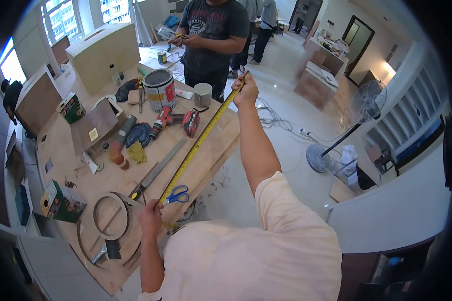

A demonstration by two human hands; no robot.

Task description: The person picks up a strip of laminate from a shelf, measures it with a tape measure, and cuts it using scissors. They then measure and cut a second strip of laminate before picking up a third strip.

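Left hand (150, 216) pinches tape (201, 140) beside scissors (176, 195); right hand (246, 91) grips its far end, stretched across bench (60, 148).

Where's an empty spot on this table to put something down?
Bare wood lies between the tape measure and the edge of the table, and on the left between the near green box and the brown board. Around the paint can, drill and rags it is crowded.

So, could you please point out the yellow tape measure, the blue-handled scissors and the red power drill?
yellow tape measure (199, 143): head view, middle of the blade
blue-handled scissors (178, 195): head view, handle loops
red power drill (172, 119): head view, body
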